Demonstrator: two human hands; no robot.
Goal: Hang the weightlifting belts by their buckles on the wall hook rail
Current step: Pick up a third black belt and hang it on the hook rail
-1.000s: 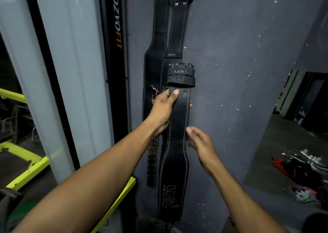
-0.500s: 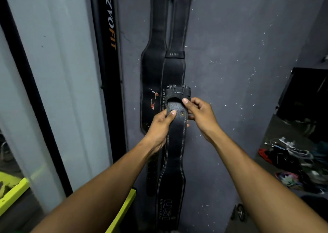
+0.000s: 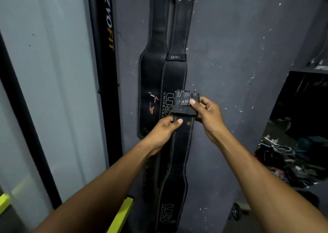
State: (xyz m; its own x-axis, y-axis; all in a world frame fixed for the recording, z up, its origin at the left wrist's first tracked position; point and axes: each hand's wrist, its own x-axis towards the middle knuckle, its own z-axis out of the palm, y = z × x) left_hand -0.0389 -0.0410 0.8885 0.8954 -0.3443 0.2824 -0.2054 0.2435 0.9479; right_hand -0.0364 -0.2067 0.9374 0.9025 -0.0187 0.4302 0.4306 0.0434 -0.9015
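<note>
A black weightlifting belt (image 3: 179,154) is held upright in front of the grey wall (image 3: 239,59), its long axis running vertically, with the buckle end (image 3: 186,100) pointing up and the wide, lettered end hanging down toward the floor. The strap just below the buckle end is gripped by the left hand (image 3: 164,130), whose thumb is laid across the front face while the fingers are wrapped behind. The small loop (image 3: 183,101) at the buckle end is pinched between thumb and forefinger of the right hand (image 3: 206,114), which is raised slightly higher than the left. Both forearms are extended forward and upward toward the wall. Two other black belts (image 3: 170,43) are seen hanging flat against the wall, directly behind and above the held belt, with their tops cut off by the frame edge.
</note>
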